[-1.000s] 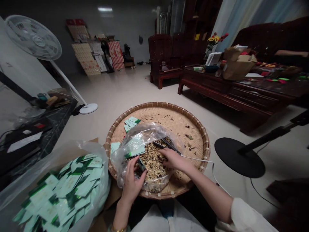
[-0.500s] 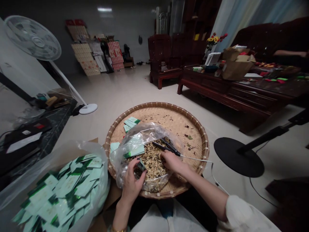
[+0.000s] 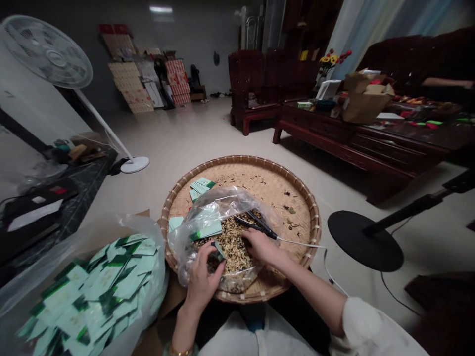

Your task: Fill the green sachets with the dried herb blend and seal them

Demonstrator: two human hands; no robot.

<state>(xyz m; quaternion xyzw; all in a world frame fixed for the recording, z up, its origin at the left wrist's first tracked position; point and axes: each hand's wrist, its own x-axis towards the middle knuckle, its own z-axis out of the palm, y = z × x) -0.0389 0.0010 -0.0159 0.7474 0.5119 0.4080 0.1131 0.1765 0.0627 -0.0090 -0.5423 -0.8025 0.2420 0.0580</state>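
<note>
Pinching a small mint-green packet (image 3: 218,250) between thumb and fingers, the left grip (image 3: 202,283) clamped on it at lower centre, resting against a clear plastic bag (image 3: 222,205) and over the dried leaf mix (image 3: 230,247) heaped inside. Right grip (image 3: 261,246) just beside it, fingers curled together around the handle end of a black tongs-like tool (image 3: 256,225), its two slim arms slightly apart and reaching over the mix, a white cord (image 3: 304,244) trailing from its end toward the right. Bag and mix lying in a round woven bamboo tray (image 3: 297,195), the bag's mouth loosely folded back, with a small stack of green-and-white packets (image 3: 202,186) on the tray's bare weave at upper left and a few dark leaf scraps (image 3: 291,210) at right. Lower left, a large plastic bag of mint-green packets (image 3: 92,291) on a cardboard box (image 3: 146,213). Further off, a white standing fan (image 3: 46,52) at upper left, a black round fan base (image 3: 365,241) at right, and a dark wooden table (image 3: 371,141) at upper right carrying a brown cardboard carton (image 3: 365,101), with another person's forearm (image 3: 445,82) beyond it.
</note>
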